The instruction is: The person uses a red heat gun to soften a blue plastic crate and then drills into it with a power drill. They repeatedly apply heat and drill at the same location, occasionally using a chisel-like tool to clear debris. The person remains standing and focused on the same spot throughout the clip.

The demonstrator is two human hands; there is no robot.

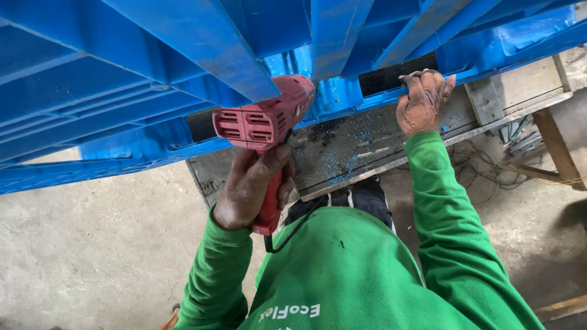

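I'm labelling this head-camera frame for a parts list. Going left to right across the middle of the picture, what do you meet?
Left hand gripping the red power drill → blue shavings on the dark workbench → right hand on the blue plastic pallet edge → tangled wires → wooden post.
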